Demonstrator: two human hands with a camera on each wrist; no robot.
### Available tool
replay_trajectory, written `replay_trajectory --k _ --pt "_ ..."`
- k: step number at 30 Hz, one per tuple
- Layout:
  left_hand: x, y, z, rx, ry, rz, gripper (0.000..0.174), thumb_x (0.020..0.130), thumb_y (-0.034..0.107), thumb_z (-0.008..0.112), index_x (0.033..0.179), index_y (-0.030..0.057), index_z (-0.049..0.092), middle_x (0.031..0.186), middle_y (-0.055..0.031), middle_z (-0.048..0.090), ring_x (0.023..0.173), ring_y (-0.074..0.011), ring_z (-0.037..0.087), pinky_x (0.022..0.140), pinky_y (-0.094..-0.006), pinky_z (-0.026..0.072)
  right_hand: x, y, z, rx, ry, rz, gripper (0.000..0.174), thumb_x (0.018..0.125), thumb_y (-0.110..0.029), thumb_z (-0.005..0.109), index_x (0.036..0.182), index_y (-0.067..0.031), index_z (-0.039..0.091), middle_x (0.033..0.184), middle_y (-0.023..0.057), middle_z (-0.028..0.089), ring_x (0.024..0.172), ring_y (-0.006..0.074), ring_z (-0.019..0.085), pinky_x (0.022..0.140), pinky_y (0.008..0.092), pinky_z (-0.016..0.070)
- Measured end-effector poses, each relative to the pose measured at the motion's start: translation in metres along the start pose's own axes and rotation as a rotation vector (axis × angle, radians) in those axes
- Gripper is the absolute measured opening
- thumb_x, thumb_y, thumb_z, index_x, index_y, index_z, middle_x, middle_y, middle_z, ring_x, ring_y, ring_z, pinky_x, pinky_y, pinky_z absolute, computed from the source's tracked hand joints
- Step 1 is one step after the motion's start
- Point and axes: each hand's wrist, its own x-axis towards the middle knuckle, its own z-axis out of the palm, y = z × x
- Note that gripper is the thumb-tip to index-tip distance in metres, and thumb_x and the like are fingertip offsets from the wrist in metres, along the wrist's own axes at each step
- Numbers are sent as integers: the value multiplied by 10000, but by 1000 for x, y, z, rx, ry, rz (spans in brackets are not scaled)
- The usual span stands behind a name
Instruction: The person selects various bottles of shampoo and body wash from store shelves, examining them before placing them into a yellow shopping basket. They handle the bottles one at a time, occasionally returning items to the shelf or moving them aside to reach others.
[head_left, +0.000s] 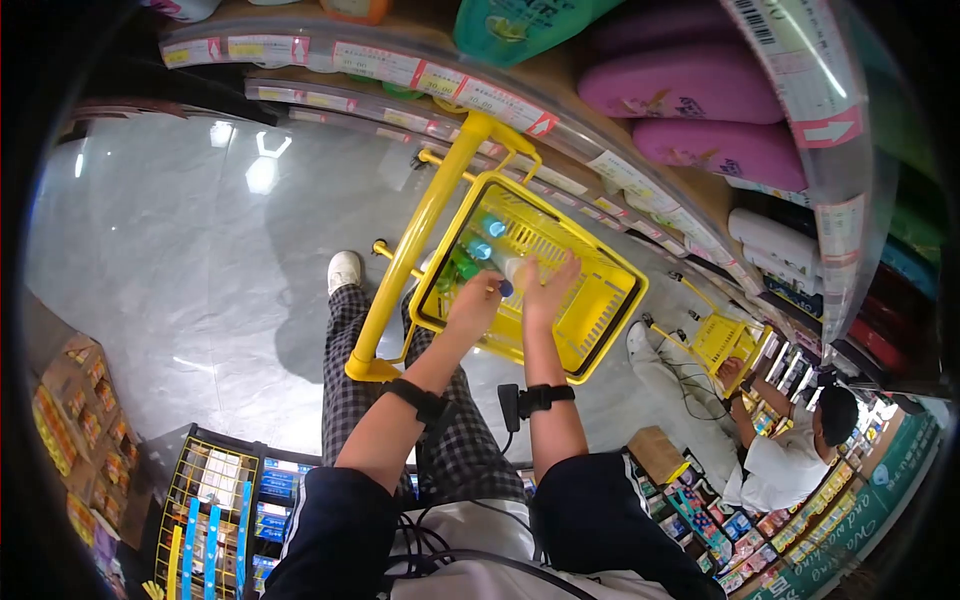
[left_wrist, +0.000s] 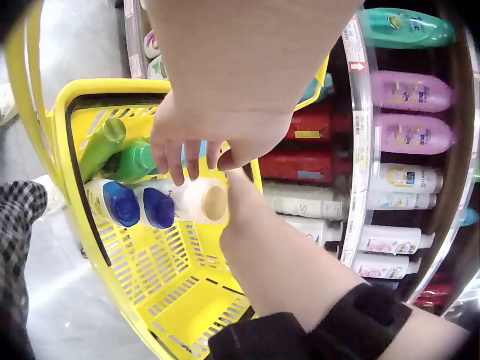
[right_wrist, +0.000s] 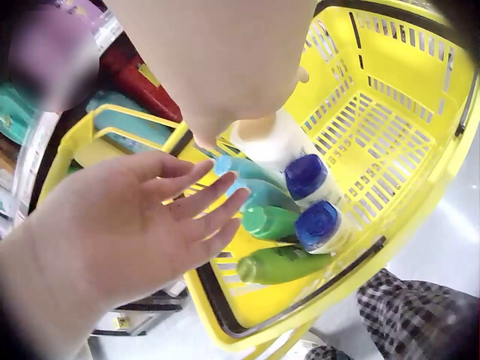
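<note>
A yellow shopping basket (head_left: 590, 300) holds several bottles. Among them are a white bottle (right_wrist: 271, 146) with a cream cap, white bottles with a dark blue cap (left_wrist: 158, 208), and green bottles (right_wrist: 271, 223). Over the basket, my left hand (right_wrist: 139, 217) spreads its relaxed fingers above the bottles, palm toward the right wrist camera. My right hand (head_left: 547, 292) is beside the white bottle, its fingertips right at the cream cap; part of it is hidden behind my left hand in the left wrist view. Light blue caps (head_left: 487, 237) show at the basket's far end.
Shelves (head_left: 340, 55) with price tags and pink bottles (head_left: 680, 85) curve past the basket's far side. A yellow handle bar (head_left: 420, 250) rises beside the basket. Another person (head_left: 790, 450) crouches at the right by a second yellow basket (head_left: 725, 340). Display racks (head_left: 215, 470) stand behind.
</note>
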Motion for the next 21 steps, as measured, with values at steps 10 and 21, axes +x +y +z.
replay_trajectory --k 10,21 --pt "17 227 2 124 309 945 551 705 27 583 1222 16 394 1202 -196 443 1097 -371 440 891 -400 393 154 -159 -162 867 447 -231 583 782 -66 640 1243 44 300 1212 162 433 1066 199 456 930 352 371" --pt "41 238 26 8 314 919 627 724 82 599 1291 12 341 1315 -249 337 1216 -411 324 1000 -414 300 191 -189 -179 1014 481 -325 538 745 14 626 1220 43 375 1207 172 472 1025 202 516 837 326 452"
